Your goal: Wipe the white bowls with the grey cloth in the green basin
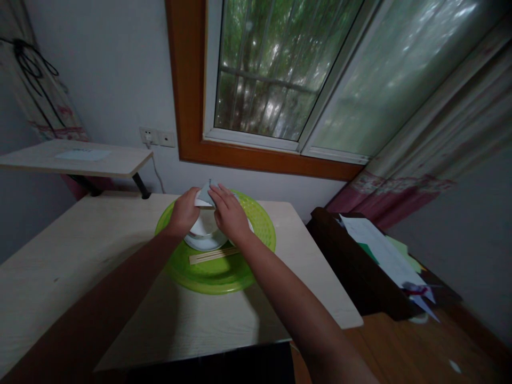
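Both my hands grip a folded pale napkin or sheet of paper [205,195], its peak pointing up. My left hand [186,212] closes on its left side, while my right hand [230,212] presses its fingers over the right side. Below it stands a white bowl [204,224] on a small white plate [205,244]. More white dishware shows behind my right hand, mostly hidden. In front of the plate lie wooden chopsticks [212,255]. All of this rests on a round green tray [216,287].
The tray sits on a light wooden table [132,272]. At the left rises a small shelf [76,157] with a paper on it. Wall sockets [157,137] and a window [276,74] are behind. Right of the table, a dark cabinet [352,272] carries papers [384,253].
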`<action>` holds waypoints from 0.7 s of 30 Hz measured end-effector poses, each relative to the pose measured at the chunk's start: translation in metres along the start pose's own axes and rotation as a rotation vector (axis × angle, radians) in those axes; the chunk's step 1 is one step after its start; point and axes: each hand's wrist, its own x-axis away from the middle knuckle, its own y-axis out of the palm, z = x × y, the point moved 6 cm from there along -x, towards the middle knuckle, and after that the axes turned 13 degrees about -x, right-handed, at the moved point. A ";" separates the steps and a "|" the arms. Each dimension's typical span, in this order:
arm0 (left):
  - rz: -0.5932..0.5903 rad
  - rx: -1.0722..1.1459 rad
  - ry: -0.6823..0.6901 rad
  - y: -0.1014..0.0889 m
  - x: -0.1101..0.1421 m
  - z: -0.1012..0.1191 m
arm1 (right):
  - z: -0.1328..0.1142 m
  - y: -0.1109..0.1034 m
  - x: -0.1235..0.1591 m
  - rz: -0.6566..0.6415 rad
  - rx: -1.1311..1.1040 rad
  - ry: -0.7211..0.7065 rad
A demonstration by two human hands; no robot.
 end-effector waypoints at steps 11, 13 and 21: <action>0.048 0.048 -0.059 -0.005 0.001 -0.005 | 0.027 -0.009 0.004 0.180 -0.211 0.204; 0.046 0.066 -0.072 -0.006 0.001 -0.005 | 0.035 -0.009 0.005 0.195 -0.239 0.259; 0.023 0.134 -0.049 -0.008 0.002 0.002 | 0.058 -0.004 0.011 0.188 -0.339 0.453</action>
